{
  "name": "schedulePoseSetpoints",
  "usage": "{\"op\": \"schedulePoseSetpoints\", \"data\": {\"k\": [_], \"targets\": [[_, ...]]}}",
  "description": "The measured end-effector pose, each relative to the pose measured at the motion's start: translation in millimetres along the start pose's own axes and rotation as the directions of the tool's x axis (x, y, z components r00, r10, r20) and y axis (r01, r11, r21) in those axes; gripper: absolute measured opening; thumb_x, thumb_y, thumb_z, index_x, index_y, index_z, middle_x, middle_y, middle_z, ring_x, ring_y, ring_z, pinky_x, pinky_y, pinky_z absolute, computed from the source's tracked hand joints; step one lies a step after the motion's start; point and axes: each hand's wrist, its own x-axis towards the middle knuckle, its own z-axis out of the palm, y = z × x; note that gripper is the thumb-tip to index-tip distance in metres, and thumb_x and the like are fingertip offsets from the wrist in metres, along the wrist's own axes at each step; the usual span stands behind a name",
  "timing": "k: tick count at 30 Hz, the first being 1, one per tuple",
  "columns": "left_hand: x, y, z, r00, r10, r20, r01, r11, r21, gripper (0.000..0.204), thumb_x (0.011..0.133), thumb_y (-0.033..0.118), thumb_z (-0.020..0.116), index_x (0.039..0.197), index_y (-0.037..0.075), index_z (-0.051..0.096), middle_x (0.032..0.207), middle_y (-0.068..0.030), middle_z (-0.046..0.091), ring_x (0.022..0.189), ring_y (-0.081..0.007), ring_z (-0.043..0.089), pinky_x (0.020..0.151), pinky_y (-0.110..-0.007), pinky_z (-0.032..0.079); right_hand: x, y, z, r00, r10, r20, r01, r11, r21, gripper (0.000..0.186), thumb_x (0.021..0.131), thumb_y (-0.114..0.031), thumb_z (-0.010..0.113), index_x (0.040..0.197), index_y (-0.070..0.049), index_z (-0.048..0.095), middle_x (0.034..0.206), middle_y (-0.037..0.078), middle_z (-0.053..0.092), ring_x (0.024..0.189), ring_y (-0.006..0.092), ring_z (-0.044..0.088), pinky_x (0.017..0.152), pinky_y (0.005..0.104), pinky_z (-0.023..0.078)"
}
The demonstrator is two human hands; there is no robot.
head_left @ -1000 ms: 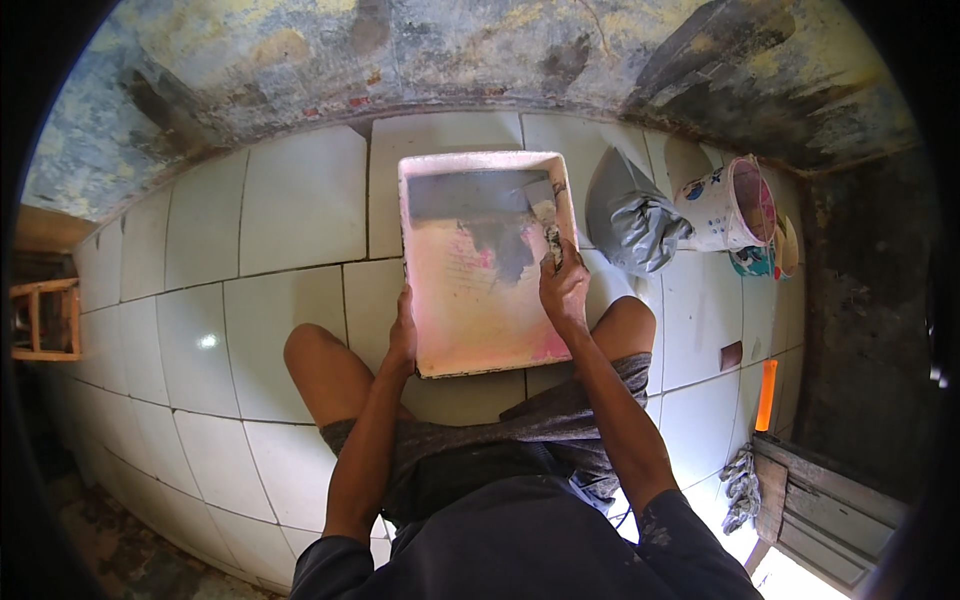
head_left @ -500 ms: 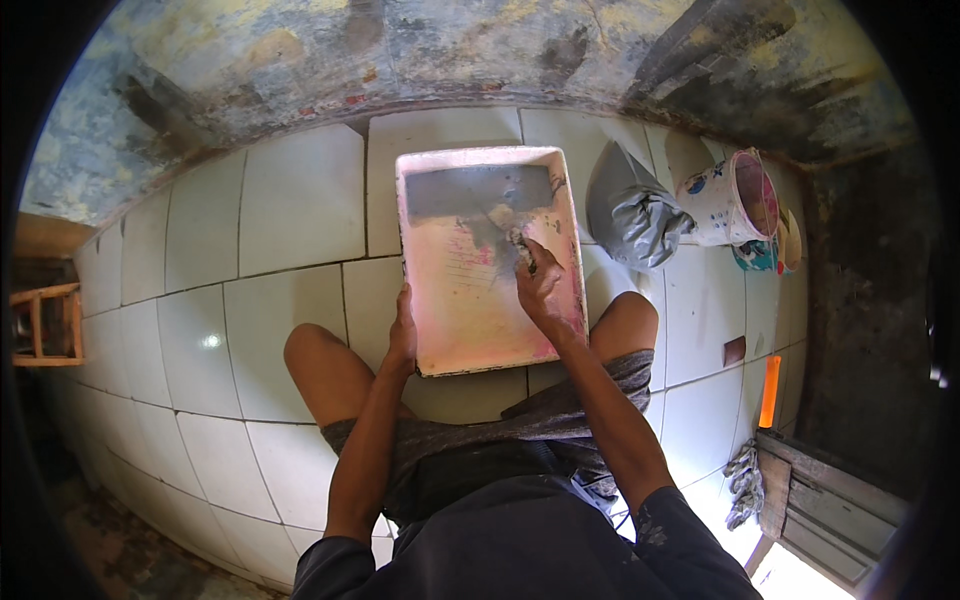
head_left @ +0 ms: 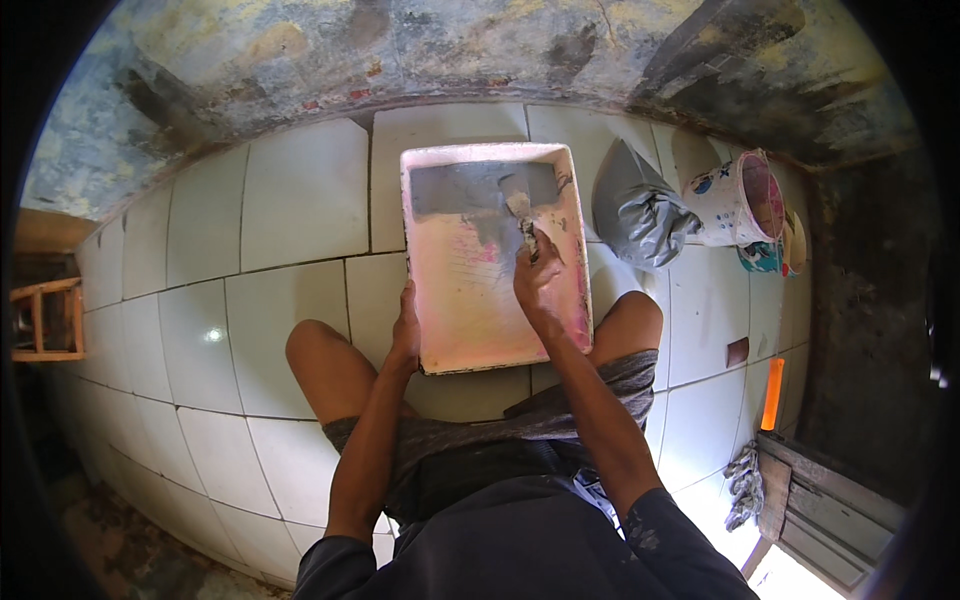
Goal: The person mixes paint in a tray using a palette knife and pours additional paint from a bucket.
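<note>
A shallow rectangular plastic tray (head_left: 455, 325), cream and stained pink, lies between my knees. Grey wet paste (head_left: 450, 188) covers its far end, with a thinner smear trailing toward the middle. My right hand (head_left: 537, 272) is closed round the handle of a putty knife (head_left: 517, 200). The blade points away from me and touches the paste right of the middle; paste cakes the knife near the handle. On the near left side, my left hand (head_left: 405, 325) grips the tray's wall, its fingers partly hidden against the outside.
To the tray's right stand a grey plastic bag (head_left: 640, 210) and a stained white bucket (head_left: 725, 205) tipped on its side. An orange strip (head_left: 772, 393), a crumpled grey cloth (head_left: 744, 485) and a wooden piece (head_left: 830, 510) lie farther right. A stained wall (head_left: 450, 60) bounds the tiled floor.
My right hand has pushed the putty knife slightly away from me, so its blade sits farther into the grey paste. My left hand stays on the tray's side.
</note>
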Motion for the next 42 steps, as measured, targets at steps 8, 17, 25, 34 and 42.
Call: {"op": "schedulePoseSetpoints", "data": {"k": [8,17,25,34,42], "targets": [[2,-2,-6,0.999,-0.012,-0.052,0.013,1.0,0.028,0.073,0.092,0.059,0.029,0.139,0.004,0.032,0.134,-0.0115,0.044,0.118,-0.0227,0.045,0.099,-0.035,0.039,-3,-19,-20,0.999,-0.043,-0.012,0.043,0.998,0.048,0.031,0.077,-0.005,0.056,0.107,0.004,0.06,0.093,0.023,0.063,0.081,0.0355,0.061,0.073,0.0401,0.048],[1,0,-4,1.0,0.021,0.002,-0.021,0.999,-0.027,0.07,0.093,0.058,0.028,0.138,0.003,0.032,0.133,-0.0117,0.044,0.117,-0.0223,0.047,0.097,-0.034,0.04,-11,-38,-14,0.978,0.124,0.17,-0.131,0.991,0.03,0.033,0.079,-0.008,0.056,0.11,0.004,0.058,0.094,0.024,0.062,0.083,0.0359,0.062,0.075,0.0413,0.049],[5,-7,-15,0.998,0.002,-0.061,-0.002,1.0,-0.006,0.068,0.094,0.057,0.028,0.135,0.003,0.036,0.126,-0.0109,0.05,0.11,-0.0207,0.051,0.093,-0.033,0.044,-13,-57,21,0.984,0.056,0.168,-0.093,0.972,0.218,0.032,0.078,-0.008,0.06,0.108,0.003,0.058,0.094,0.024,0.061,0.082,0.038,0.06,0.072,0.0425,0.048],[3,-7,-11,0.999,0.033,-0.036,-0.034,0.998,-0.053,0.067,0.094,0.057,0.028,0.133,0.003,0.039,0.121,-0.0095,0.052,0.105,-0.0199,0.052,0.091,-0.033,0.044,-11,-67,19,0.98,0.086,0.178,-0.111,0.985,0.135,0.031,0.079,-0.006,0.056,0.109,0.001,0.059,0.095,0.023,0.062,0.086,0.0362,0.061,0.078,0.0405,0.048],[3,-6,-13,0.999,-0.011,-0.049,0.011,1.0,-0.001,0.071,0.092,0.06,0.031,0.133,0.004,0.04,0.123,-0.0091,0.051,0.108,-0.0198,0.051,0.093,-0.032,0.041,-12,-63,33,0.977,0.088,0.195,-0.115,0.985,0.132,0.033,0.081,-0.009,0.056,0.112,0.002,0.057,0.094,0.024,0.06,0.084,0.0396,0.059,0.076,0.045,0.047]]}}
